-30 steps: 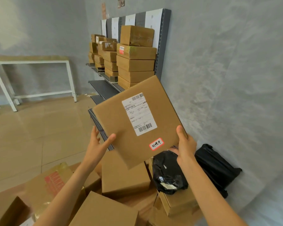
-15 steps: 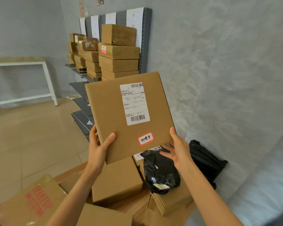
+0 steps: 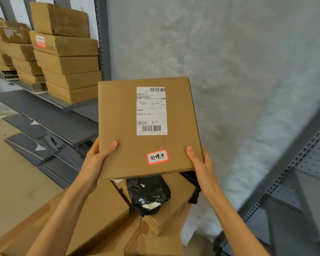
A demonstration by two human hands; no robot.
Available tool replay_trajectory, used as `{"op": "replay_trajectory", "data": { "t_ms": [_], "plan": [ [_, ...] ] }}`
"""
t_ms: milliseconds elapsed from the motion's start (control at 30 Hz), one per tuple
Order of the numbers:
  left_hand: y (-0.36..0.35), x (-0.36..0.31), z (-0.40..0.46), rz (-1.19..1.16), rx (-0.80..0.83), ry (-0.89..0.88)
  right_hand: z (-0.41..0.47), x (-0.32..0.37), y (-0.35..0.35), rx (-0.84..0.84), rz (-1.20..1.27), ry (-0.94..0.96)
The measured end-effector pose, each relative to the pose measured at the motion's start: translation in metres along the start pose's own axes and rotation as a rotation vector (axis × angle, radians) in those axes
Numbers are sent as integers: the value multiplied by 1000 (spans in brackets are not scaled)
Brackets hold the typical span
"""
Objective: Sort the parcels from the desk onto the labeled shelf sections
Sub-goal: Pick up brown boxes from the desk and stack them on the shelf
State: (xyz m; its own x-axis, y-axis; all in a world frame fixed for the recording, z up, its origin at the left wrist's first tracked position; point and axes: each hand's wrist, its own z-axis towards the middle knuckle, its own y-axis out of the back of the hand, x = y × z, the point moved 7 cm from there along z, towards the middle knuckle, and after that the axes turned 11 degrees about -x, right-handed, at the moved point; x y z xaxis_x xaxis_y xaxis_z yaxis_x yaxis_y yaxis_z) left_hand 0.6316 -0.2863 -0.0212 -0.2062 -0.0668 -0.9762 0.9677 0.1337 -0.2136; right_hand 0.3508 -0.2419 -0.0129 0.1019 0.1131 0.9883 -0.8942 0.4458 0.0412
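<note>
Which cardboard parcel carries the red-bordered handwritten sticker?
The flat parcel held up by the left hand and right hand; its sticker sits below the white shipping label.

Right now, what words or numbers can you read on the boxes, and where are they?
"处理中": handwritten on the red-edged sticker near the bottom of the held box.
White shipping label on the same box: barcodes and small print, too blurred to read.
Red and white sticker on a stacked shelf box: too blurred to read.

Matt brown cardboard parcel [image 3: 148, 126] with white paper label [image 3: 151, 110]; glossy crinkled black plastic bag [image 3: 148, 194]
</note>
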Motion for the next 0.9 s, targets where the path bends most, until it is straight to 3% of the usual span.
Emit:
{"op": "replay_trajectory", "data": {
  "t_ms": [367, 900],
  "plan": [
    [-131, -19, -65, -79, 264, -65, -27, 41, 148, -379, 216, 28],
    [-363, -6, -296, -121, 519, -39, -186, 93, 460, -690, 123, 241]
  ]
}}
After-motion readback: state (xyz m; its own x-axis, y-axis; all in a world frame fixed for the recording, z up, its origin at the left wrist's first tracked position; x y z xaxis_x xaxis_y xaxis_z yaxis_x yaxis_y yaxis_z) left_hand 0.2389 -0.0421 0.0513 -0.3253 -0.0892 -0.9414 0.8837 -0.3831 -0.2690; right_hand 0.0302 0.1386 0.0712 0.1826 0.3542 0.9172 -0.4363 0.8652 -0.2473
